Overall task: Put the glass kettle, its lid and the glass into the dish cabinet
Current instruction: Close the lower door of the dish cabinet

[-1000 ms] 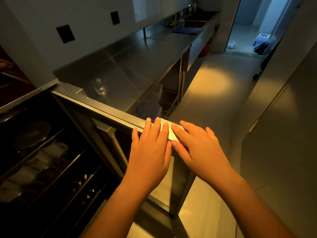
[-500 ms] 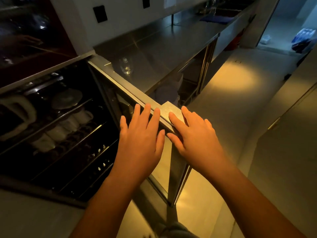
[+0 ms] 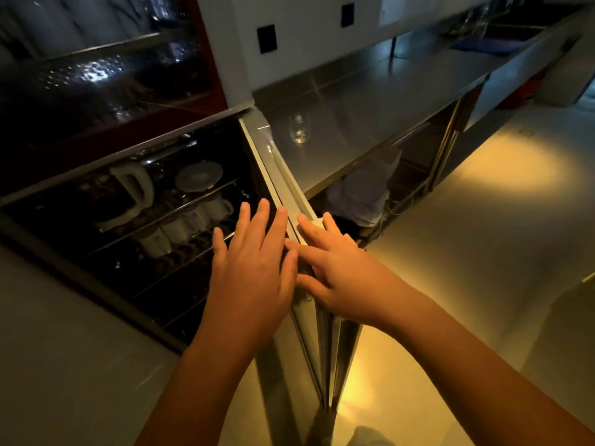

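fingers (image 3: pixel 262 220) of left hand (image 3: pixel 251 278) and right hand (image 3: pixel 341 275) flat on cabinet door edge (image 3: pixel 277 170)

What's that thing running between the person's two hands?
The thin top edge of the open dish cabinet door runs between the left hand and the right hand, seen in the head view.

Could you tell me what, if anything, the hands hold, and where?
Nothing is gripped; left hand and right hand lie flat on the cabinet door edge.

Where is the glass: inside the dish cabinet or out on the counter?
Out. The glass stands upright on the steel counter, just beyond the top edge of the open cabinet door.
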